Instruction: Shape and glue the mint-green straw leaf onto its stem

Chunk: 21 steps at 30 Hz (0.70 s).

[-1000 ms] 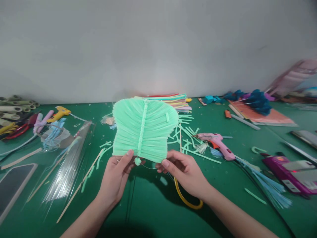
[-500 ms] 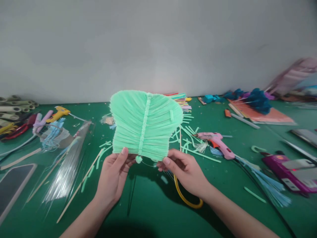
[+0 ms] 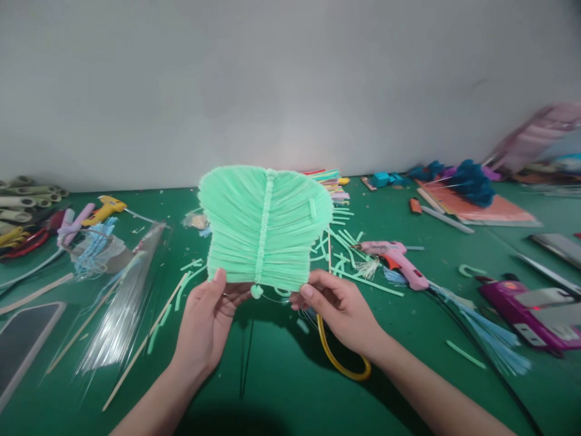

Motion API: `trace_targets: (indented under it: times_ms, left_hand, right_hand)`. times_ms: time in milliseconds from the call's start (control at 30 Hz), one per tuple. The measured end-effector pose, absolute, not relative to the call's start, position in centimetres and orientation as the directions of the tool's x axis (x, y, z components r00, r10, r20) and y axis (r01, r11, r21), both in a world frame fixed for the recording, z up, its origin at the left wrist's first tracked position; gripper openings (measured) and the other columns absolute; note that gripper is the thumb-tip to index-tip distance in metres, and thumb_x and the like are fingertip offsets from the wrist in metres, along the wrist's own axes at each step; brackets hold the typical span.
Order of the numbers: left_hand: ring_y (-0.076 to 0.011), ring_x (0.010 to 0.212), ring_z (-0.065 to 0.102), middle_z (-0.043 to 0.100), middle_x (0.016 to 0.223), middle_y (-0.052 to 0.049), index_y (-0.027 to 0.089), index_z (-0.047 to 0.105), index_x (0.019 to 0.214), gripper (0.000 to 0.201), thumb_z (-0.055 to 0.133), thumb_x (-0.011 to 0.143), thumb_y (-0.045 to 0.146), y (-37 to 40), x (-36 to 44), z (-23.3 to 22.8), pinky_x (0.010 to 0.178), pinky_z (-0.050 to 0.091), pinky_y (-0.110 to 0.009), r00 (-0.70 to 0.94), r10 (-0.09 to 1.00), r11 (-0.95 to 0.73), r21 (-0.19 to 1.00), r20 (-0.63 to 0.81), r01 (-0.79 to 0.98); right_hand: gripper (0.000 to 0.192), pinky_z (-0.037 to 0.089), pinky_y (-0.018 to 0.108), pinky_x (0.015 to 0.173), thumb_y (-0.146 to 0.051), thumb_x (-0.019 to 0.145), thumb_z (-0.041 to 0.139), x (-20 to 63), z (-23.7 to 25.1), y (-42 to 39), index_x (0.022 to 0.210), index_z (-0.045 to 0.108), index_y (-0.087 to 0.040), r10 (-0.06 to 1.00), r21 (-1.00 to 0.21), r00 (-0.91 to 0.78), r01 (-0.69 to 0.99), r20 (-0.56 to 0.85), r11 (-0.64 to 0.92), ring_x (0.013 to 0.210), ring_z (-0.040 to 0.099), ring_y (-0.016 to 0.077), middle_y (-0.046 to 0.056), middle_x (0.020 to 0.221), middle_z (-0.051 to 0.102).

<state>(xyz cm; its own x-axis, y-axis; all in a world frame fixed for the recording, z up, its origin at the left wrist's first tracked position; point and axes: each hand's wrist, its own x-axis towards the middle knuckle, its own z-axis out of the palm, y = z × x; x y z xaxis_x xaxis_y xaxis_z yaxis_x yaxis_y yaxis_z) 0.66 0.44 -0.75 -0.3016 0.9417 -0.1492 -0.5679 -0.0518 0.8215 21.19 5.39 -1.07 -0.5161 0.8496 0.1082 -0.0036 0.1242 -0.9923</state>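
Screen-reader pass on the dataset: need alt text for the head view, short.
Two bare hands, the left hand and the right hand, hold a mint-green fan-shaped ribbed craft piece upright by its bottom edge above a green table. A pink glue gun, cut green strips and wooden sticks lie around it.

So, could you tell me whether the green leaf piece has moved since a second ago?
Yes. The green leaf piece, held by the left hand and right hand, has risen slightly: its top edge now overlaps the wall, above the table's far edge.
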Motion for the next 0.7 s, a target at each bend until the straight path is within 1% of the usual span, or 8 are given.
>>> trace_targets:
  times_ms: [67,200,333,567,700]
  left_hand:
    - [-0.0195,0.075,0.075,0.079,0.076,-0.008,0.014,0.077,0.082,0.026,0.069,0.086,0.039,0.47,0.57,-0.69,0.074,0.061,-0.029,-0.291,0.944,-0.036,0.824,-0.158,-0.566]
    - [-0.0200,0.075,0.075,0.079,0.077,-0.010,0.013,0.076,0.091,0.024,0.068,0.087,0.036,0.48,0.56,-0.52,0.071,0.061,-0.029,-0.297,0.940,-0.021,0.836,-0.171,-0.548]
    - [-0.0204,0.076,0.076,0.079,0.080,-0.012,0.011,0.075,0.091,0.025,0.070,0.086,0.036,0.45,0.69,-0.41,0.072,0.062,-0.029,-0.300,0.936,-0.018,0.828,-0.183,-0.561]
    - [-0.0205,0.077,0.076,0.080,0.081,-0.013,0.011,0.074,0.090,0.023,0.072,0.084,0.034,0.55,0.71,-0.46,0.072,0.062,-0.029,-0.300,0.934,-0.014,0.816,-0.196,-0.577]
    - [-0.0212,0.078,0.076,0.080,0.082,-0.013,0.013,0.073,0.089,0.021,0.072,0.084,0.033,0.63,0.68,-0.48,0.073,0.062,-0.030,-0.295,0.935,-0.017,0.809,-0.195,-0.588]
  right_hand:
    - [0.022,0.055,0.027,0.071,-0.039,0.095,0.057,21.33,-1.02,5.51,0.083,0.062,-0.022,0.852,-0.993,-0.514,-0.004,0.101,0.115,0.077,0.069,0.0161,0.002,0.080,0.071]
    - [0.021,0.054,0.026,0.072,-0.038,0.096,0.056,21.61,-0.96,5.79,0.085,0.062,-0.021,0.849,-0.993,-0.520,0.009,0.099,0.122,0.079,0.068,0.0153,0.002,0.082,0.070]
    - [0.021,0.053,0.025,0.073,-0.037,0.097,0.054,21.77,-1.10,6.01,0.087,0.062,-0.021,0.842,-0.991,-0.529,0.018,0.106,0.135,0.080,0.068,0.0144,0.002,0.083,0.069]
    - [0.023,0.052,0.025,0.071,-0.038,0.098,0.054,21.86,-1.30,6.12,0.088,0.063,-0.019,0.842,-0.989,-0.529,0.031,0.104,0.141,0.079,0.068,0.0143,0.002,0.082,0.069]
    - [0.022,0.053,0.025,0.071,-0.039,0.097,0.055,21.60,-1.34,6.08,0.090,0.063,-0.020,0.847,-0.995,-0.523,-0.019,0.094,0.099,0.077,0.068,0.0136,0.002,0.082,0.069]
